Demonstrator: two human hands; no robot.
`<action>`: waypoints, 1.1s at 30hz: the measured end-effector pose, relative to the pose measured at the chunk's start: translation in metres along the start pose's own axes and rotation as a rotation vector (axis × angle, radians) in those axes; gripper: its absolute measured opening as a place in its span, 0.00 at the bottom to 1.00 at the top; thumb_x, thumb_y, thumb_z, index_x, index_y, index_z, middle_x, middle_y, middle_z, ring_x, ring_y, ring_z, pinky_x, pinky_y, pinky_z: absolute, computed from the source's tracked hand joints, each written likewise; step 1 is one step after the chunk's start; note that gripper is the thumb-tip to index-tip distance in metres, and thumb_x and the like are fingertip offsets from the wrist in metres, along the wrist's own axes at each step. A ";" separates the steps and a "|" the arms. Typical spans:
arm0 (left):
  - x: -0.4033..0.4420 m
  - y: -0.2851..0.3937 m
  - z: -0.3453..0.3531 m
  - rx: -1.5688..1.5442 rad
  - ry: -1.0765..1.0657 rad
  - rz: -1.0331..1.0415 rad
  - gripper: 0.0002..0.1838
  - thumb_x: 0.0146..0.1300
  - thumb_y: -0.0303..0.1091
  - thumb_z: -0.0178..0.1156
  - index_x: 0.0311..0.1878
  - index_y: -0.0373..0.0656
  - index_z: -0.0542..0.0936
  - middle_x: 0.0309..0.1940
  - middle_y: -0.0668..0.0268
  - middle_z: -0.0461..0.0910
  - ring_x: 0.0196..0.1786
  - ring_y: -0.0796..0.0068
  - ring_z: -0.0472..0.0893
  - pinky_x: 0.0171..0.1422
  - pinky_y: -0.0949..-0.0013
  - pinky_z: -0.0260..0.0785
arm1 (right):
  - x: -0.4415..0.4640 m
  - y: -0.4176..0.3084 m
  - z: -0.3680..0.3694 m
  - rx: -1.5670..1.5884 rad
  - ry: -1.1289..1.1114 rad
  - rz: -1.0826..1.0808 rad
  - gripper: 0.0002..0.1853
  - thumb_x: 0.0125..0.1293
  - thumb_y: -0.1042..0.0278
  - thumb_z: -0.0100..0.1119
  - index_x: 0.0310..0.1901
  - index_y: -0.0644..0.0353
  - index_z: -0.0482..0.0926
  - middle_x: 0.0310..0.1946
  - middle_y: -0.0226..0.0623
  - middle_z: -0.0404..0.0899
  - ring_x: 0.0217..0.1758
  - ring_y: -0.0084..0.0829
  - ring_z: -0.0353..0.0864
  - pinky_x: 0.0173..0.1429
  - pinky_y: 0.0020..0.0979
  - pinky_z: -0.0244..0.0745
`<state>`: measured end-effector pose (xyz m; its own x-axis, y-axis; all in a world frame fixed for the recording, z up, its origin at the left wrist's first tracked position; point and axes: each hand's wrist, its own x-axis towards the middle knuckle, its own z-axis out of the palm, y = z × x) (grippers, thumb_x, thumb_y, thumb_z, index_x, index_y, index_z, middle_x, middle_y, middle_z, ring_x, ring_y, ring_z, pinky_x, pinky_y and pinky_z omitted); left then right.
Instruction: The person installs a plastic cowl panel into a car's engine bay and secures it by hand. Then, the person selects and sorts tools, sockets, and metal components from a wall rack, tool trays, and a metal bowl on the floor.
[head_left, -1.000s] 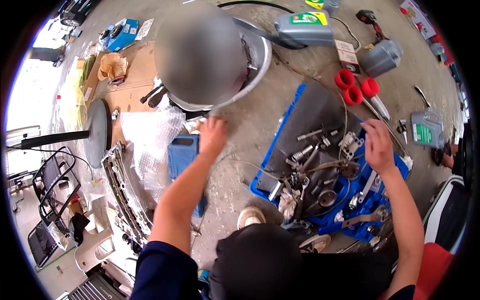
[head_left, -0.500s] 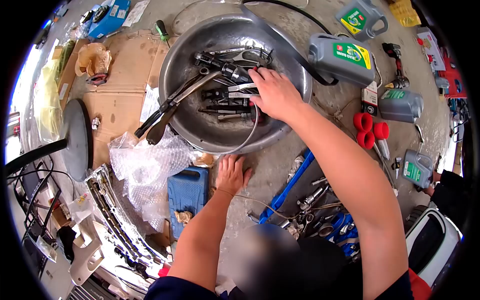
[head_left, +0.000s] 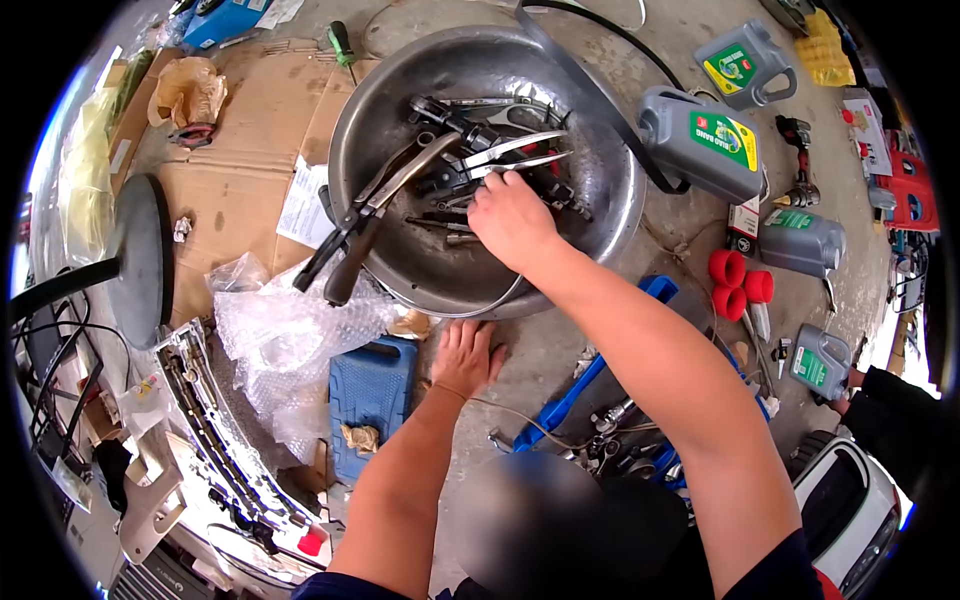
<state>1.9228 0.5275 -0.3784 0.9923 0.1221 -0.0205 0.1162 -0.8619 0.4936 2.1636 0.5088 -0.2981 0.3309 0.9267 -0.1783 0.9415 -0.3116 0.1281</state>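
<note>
A round metal basin [head_left: 345, 130] on the floor holds a heap of hand tools. My right hand [head_left: 512, 222] is inside it, back upward, fingers curled down among the tools; what they grip, if anything, is hidden. Just beyond those fingertips lies a tool with two pointed silver blades [head_left: 515, 148], spread apart. A long-handled plier-like tool [head_left: 400, 180] leans over the basin's left rim. Behind it rests a black ratchet-like tool [head_left: 445, 115]. My left hand [head_left: 464, 355] lies flat on the concrete before the basin, fingers spread, holding nothing.
Left are a blue plastic case [head_left: 372, 400], bubble wrap [head_left: 290, 340] and flattened cardboard [head_left: 230, 210]. Grey jugs [head_left: 700, 140], red rings [head_left: 728, 285] and a cordless tool [head_left: 797, 160] stand right. Another person's hand [head_left: 850, 385] touches a small jug [head_left: 822, 360].
My right hand has moved down and left within the basin, uncovering the silver blades. The plier-like tool has shifted slightly. My left hand stays on the floor while the view shifts a little.
</note>
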 end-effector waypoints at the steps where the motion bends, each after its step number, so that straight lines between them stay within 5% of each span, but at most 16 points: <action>1: -0.003 0.000 -0.001 0.002 -0.007 -0.010 0.26 0.60 0.48 0.62 0.57 0.43 0.75 0.56 0.57 0.70 0.61 0.52 0.69 0.65 0.52 0.62 | 0.002 -0.005 0.002 -0.067 -0.072 -0.021 0.07 0.64 0.67 0.53 0.39 0.52 0.81 0.37 0.31 0.84 0.49 0.30 0.78 0.52 0.32 0.69; 6: -0.002 0.001 0.000 -0.009 0.028 0.016 0.26 0.59 0.46 0.63 0.57 0.42 0.74 0.55 0.55 0.71 0.59 0.50 0.69 0.65 0.52 0.62 | -0.002 -0.010 0.002 0.104 0.019 -0.018 0.07 0.63 0.68 0.56 0.41 0.54 0.81 0.35 0.33 0.84 0.49 0.30 0.79 0.53 0.33 0.69; 9: 0.001 0.000 -0.001 -0.012 0.078 0.049 0.25 0.59 0.44 0.63 0.56 0.40 0.74 0.53 0.53 0.71 0.58 0.48 0.70 0.64 0.51 0.63 | -0.016 -0.010 -0.006 0.755 0.278 0.145 0.16 0.61 0.76 0.60 0.51 0.62 0.80 0.41 0.38 0.85 0.47 0.33 0.81 0.53 0.37 0.73; 10: 0.001 0.000 -0.001 -0.007 0.093 0.052 0.25 0.58 0.44 0.63 0.56 0.40 0.74 0.54 0.53 0.71 0.58 0.48 0.69 0.64 0.51 0.63 | -0.025 -0.007 -0.015 0.750 0.279 0.144 0.16 0.61 0.76 0.60 0.51 0.62 0.80 0.41 0.38 0.85 0.47 0.33 0.81 0.53 0.37 0.73; 12: 0.000 -0.001 0.000 -0.015 0.094 0.043 0.25 0.58 0.43 0.63 0.56 0.41 0.74 0.54 0.53 0.71 0.59 0.48 0.69 0.65 0.51 0.62 | -0.049 0.005 -0.047 1.914 0.095 0.322 0.19 0.68 0.75 0.57 0.60 0.63 0.76 0.46 0.38 0.84 0.48 0.29 0.81 0.53 0.32 0.74; 15: -0.001 -0.001 0.002 -0.013 0.085 0.031 0.25 0.59 0.44 0.63 0.56 0.41 0.74 0.55 0.54 0.71 0.61 0.49 0.69 0.67 0.51 0.61 | -0.092 0.022 -0.085 2.169 0.056 0.259 0.21 0.72 0.73 0.56 0.65 0.63 0.72 0.49 0.39 0.83 0.50 0.25 0.80 0.56 0.29 0.74; 25: 0.001 0.002 -0.001 0.027 0.089 0.036 0.25 0.59 0.44 0.62 0.56 0.41 0.74 0.57 0.54 0.70 0.63 0.50 0.68 0.68 0.52 0.61 | -0.148 0.030 -0.117 2.426 0.204 0.046 0.25 0.73 0.66 0.57 0.68 0.65 0.68 0.52 0.46 0.82 0.53 0.30 0.81 0.59 0.31 0.75; 33: 0.002 0.005 -0.005 0.039 0.096 0.041 0.24 0.60 0.43 0.62 0.55 0.41 0.74 0.60 0.54 0.70 0.64 0.50 0.68 0.68 0.51 0.61 | -0.169 0.031 -0.112 2.487 0.231 0.105 0.26 0.73 0.67 0.56 0.69 0.65 0.67 0.52 0.46 0.82 0.52 0.30 0.82 0.59 0.31 0.75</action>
<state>1.9253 0.5260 -0.3722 0.9878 0.1314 0.0831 0.0792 -0.8853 0.4583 2.1296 0.3662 -0.1552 0.5053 0.8460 -0.1699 -0.6552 0.2480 -0.7136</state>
